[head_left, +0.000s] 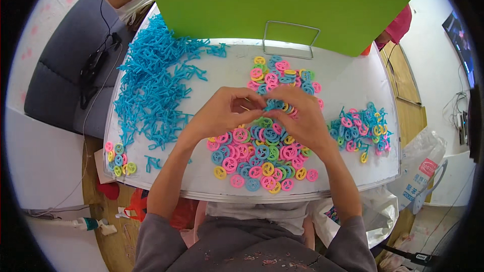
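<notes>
Left of the wheel pile [262,152], blue parts [151,85], slim and stick-like, spread in a big tangled heap across your worktop [343,78]. Also left of the pile, at the worktop's rim, lies a small group of loose wheels [118,160] in pink, blue, green and yellow. Your left hand [219,113] arches over the pile's left side, thumb and fingertips curled in to a blue piece [273,105]; whether they grip it, you cannot tell.

That piece hangs above the far half of the pile, directly between your hands and at the fingertips of both, neither clearly nearer. It shows as a small scrap of plain light blue, the rest hidden behind fingers, so its full shape and long axis cannot be read. Your right hand [302,118], reaching over the pile's right side, appears to pinch the piece between thumb and fingers, knuckles bent.

Right of the pile, well apart from it, sits a smaller cluster [353,132] of blue parts and bright wheels, seemingly joined. Beyond the pile, a green panel [282,5] stands across the worktop.
</notes>
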`<state>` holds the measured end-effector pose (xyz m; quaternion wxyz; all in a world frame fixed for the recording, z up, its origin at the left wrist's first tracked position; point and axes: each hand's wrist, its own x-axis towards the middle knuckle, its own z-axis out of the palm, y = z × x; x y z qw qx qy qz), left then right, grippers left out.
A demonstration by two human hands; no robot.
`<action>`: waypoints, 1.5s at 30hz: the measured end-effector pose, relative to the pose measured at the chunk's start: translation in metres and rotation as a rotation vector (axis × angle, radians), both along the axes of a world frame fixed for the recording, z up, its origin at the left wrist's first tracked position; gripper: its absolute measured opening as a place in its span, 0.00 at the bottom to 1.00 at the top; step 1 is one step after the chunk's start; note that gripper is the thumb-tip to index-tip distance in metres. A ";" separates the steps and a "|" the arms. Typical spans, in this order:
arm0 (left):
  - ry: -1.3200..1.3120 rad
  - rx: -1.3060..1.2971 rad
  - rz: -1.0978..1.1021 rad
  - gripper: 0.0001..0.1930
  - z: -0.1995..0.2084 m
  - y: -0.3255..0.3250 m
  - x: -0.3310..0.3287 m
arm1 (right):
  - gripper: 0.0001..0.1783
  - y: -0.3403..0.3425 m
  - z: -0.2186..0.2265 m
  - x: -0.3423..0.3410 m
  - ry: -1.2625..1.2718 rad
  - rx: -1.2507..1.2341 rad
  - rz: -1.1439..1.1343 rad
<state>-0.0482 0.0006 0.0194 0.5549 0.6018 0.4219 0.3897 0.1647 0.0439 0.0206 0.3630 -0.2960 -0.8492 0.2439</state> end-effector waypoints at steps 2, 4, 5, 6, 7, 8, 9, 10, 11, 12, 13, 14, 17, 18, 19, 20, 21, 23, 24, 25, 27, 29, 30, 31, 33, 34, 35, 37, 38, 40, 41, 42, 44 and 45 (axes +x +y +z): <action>0.001 -0.006 0.071 0.09 -0.002 0.005 0.001 | 0.16 -0.002 -0.005 0.000 -0.026 -0.082 0.045; -0.001 -0.015 0.149 0.09 -0.014 0.011 0.001 | 0.10 -0.004 -0.009 -0.001 0.103 -0.317 -0.087; 0.173 0.119 0.310 0.09 -0.029 0.015 0.001 | 0.10 -0.003 -0.011 -0.001 0.102 -0.319 -0.083; 0.346 0.252 0.468 0.08 -0.041 0.018 0.001 | 0.10 -0.003 -0.013 -0.002 0.137 -0.444 -0.103; 0.346 0.250 0.473 0.08 -0.052 0.018 0.002 | 0.11 -0.002 -0.015 -0.003 0.171 -0.570 -0.124; 0.529 0.354 0.525 0.07 -0.058 0.016 0.007 | 0.11 -0.002 -0.017 -0.003 0.167 -0.571 -0.120; 0.714 0.457 0.574 0.07 -0.061 0.015 0.009 | 0.11 -0.002 -0.018 -0.004 0.196 -0.594 -0.119; 0.713 0.454 0.578 0.07 -0.063 0.015 0.008 | 0.11 -0.002 -0.019 -0.005 0.225 -0.617 -0.118; 0.693 0.396 0.544 0.06 -0.057 0.016 0.008 | 0.11 -0.002 -0.019 -0.004 0.223 -0.618 -0.120; 0.672 0.339 0.509 0.06 -0.051 0.015 0.008 | 0.12 -0.002 -0.018 -0.003 0.234 -0.614 -0.129; 0.669 0.337 0.507 0.06 -0.047 0.015 0.009 | 0.13 -0.003 -0.017 -0.002 0.246 -0.609 -0.139; 0.424 0.216 0.478 0.06 -0.041 0.013 0.008 | 0.13 -0.003 -0.016 -0.002 0.247 -0.608 -0.138; 0.008 0.022 0.396 0.07 -0.029 0.009 0.011 | 0.14 -0.002 -0.017 -0.002 0.185 -0.609 -0.194; -0.164 -0.051 0.346 0.07 -0.027 0.007 0.013 | 0.14 -0.001 -0.021 -0.002 0.196 -0.595 -0.206; -0.165 -0.050 0.346 0.07 -0.028 0.006 0.016 | 0.13 -0.001 -0.023 -0.002 0.208 -0.581 -0.218; -0.165 -0.070 0.335 0.08 -0.030 0.005 0.020 | 0.13 -0.002 -0.022 -0.003 0.206 -0.582 -0.215; -0.165 -0.091 0.323 0.09 -0.032 0.004 0.023 | 0.12 -0.004 -0.020 -0.004 0.183 -0.589 -0.216; -0.207 -0.092 0.329 0.08 -0.033 0.003 0.027 | 0.11 -0.005 -0.019 -0.006 0.159 -0.595 -0.216; -0.248 -0.091 0.330 0.08 -0.033 0.002 0.029 | 0.11 -0.006 -0.020 -0.007 0.193 -0.630 -0.194; -0.250 -0.091 0.331 0.08 -0.034 0.001 0.031 | 0.11 -0.006 -0.021 -0.008 0.227 -0.665 -0.173; -0.254 -0.075 0.325 0.06 -0.035 0.000 0.033 | 0.11 -0.008 -0.016 -0.008 0.168 -0.660 -0.162; -0.296 -0.050 0.365 0.05 -0.041 0.001 0.036 | 0.11 -0.010 -0.017 -0.010 0.109 -0.656 -0.150; -0.338 -0.024 0.404 0.04 -0.043 0.001 0.037 | 0.11 -0.010 -0.020 -0.011 0.110 -0.678 -0.166; -0.338 -0.024 0.407 0.04 -0.044 0.001 0.037 | 0.12 -0.011 -0.023 -0.012 0.112 -0.699 -0.182; -0.267 -0.043 0.415 0.02 -0.044 0.001 0.037 | 0.12 -0.012 -0.023 -0.012 0.113 -0.678 -0.190; -0.268 -0.043 0.416 0.02 -0.044 0.001 0.039 | 0.12 -0.012 -0.023 -0.013 0.115 -0.656 -0.199; -0.264 -0.016 0.442 0.02 -0.044 0.000 0.041 | 0.12 -0.013 -0.021 -0.014 0.114 -0.658 -0.195; -0.259 0.011 0.470 0.03 -0.044 -0.002 0.045 | 0.13 -0.015 -0.015 -0.017 0.121 -0.728 -0.221; -0.092 0.086 0.501 0.03 -0.043 -0.004 0.047 | 0.13 -0.014 -0.016 -0.016 0.121 -0.727 -0.224; 0.074 0.162 0.527 0.03 -0.041 -0.006 0.050 | 0.13 -0.012 -0.021 -0.015 0.179 -0.789 -0.193; 0.107 0.175 0.544 0.03 -0.039 -0.008 0.051 | 0.13 -0.012 -0.021 -0.015 0.179 -0.788 -0.194; 0.140 0.189 0.561 0.03 -0.038 -0.008 0.052 | 0.14 -0.013 -0.020 -0.016 0.186 -0.788 -0.205; -0.118 0.032 0.568 0.03 -0.038 -0.007 0.054 | 0.14 -0.015 -0.016 -0.019 0.192 -0.787 -0.214; -0.374 -0.126 0.568 0.03 -0.037 -0.006 0.054 | 0.14 -0.017 -0.014 -0.019 0.114 -0.737 -0.245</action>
